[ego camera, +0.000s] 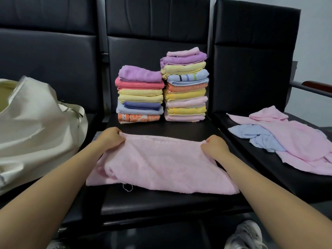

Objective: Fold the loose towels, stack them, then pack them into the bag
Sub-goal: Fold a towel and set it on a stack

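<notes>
Pinching the far corners of a pink towel (pixel 158 164), the left hand (pixel 111 136) and right hand (pixel 214 145) are holding it spread at the bench's (pixel 161 203) front edge. Two folded stacks (pixel 141 95) (pixel 185 85) are sitting toward the back edge, a cream bag (pixel 36 126) at left, loose towels (pixel 287 139) at right.

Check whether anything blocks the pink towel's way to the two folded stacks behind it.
Nothing visible does. Both hands, left and right, pinch the pink towel; only bare black seat lies between it and the folded stacks.
</notes>
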A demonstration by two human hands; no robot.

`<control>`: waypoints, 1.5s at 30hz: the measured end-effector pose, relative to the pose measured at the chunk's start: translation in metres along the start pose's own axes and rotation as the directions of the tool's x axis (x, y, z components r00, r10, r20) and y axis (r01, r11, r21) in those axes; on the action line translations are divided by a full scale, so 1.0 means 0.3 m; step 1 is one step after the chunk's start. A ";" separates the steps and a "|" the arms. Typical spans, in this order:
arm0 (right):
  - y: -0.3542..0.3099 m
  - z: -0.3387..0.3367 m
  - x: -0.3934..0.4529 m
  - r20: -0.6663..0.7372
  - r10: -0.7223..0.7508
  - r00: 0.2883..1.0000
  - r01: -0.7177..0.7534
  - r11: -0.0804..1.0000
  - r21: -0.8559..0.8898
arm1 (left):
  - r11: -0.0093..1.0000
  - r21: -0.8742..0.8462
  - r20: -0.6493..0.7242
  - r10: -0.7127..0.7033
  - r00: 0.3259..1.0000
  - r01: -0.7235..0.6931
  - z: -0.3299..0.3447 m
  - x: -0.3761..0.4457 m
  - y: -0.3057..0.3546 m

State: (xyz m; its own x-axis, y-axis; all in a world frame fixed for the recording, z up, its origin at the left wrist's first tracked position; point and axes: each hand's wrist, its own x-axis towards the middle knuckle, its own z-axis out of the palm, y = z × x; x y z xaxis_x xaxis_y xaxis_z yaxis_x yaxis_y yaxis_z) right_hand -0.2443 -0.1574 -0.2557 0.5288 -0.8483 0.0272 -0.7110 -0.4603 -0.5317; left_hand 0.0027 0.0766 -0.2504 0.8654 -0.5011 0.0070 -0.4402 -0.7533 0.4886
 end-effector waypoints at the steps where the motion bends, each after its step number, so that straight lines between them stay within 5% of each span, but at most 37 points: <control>1: -0.002 -0.002 -0.008 0.000 -0.008 1.000 0.008 0.999 -0.047 | 1.000 0.023 0.016 -0.015 1.000 0.015 -0.002 -0.004 0.006; 5: -0.002 -0.017 -0.062 -0.018 -0.015 1.000 0.013 0.995 -0.103 | 0.999 -0.026 0.027 -0.027 0.999 0.028 -0.011 -0.037 0.020; 8: -0.007 -0.071 -0.089 -0.101 -0.050 0.994 0.065 0.986 0.156 | 0.936 -0.349 -0.111 0.003 0.994 -0.042 -0.055 -0.086 0.035; 12: -0.096 -0.250 -0.114 -0.203 -0.114 0.972 0.174 0.934 0.311 | 0.814 -0.536 -0.313 0.055 0.948 -0.224 -0.243 -0.200 0.124; 18: -0.372 -0.625 -0.190 -0.388 -0.059 0.920 0.342 0.606 0.718 | 0.654 -0.591 -0.525 0.132 0.841 -0.472 -0.594 -0.370 0.277; 26: -0.513 -0.842 -0.272 -0.577 -0.153 0.802 0.498 0.704 0.506 | 0.539 -0.590 -0.672 0.085 0.736 -0.601 -0.793 -0.473 0.349; 29: -0.530 -0.869 -0.293 -0.588 -0.166 0.792 0.504 0.722 0.474 | 0.447 -0.697 -0.626 0.001 0.780 -0.561 -0.840 -0.461 0.358; 34: -0.528 -0.861 -0.266 -0.533 -0.109 0.839 0.411 0.769 0.490 | 0.300 -0.904 -0.343 -0.080 0.936 -0.306 -0.871 -0.405 0.341; 38: -0.490 -0.794 -0.190 -0.430 -0.028 0.903 0.277 0.803 0.528 | 0.458 -0.847 -0.331 -0.060 0.942 -0.269 -0.790 -0.340 0.304; 42: -0.411 -0.663 -0.097 -0.313 0.064 0.948 0.066 0.920 0.387 | 0.727 -0.580 -0.455 0.085 0.887 -0.367 -0.641 -0.282 0.238; 45: -0.340 -0.523 -0.023 -0.205 0.136 0.969 -0.042 0.913 0.405 | 0.853 -0.445 -0.407 0.079 0.910 -0.274 -0.499 -0.201 0.176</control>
State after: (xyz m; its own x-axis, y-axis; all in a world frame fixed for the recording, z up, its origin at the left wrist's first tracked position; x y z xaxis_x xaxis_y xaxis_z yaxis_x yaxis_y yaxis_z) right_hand -0.2481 -0.1457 -0.0688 0.3208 -0.9385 0.1279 -0.4836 -0.2784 -0.8298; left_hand -0.0369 0.1310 -0.0944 0.8500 -0.3423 0.4004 -0.5054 -0.3156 0.8031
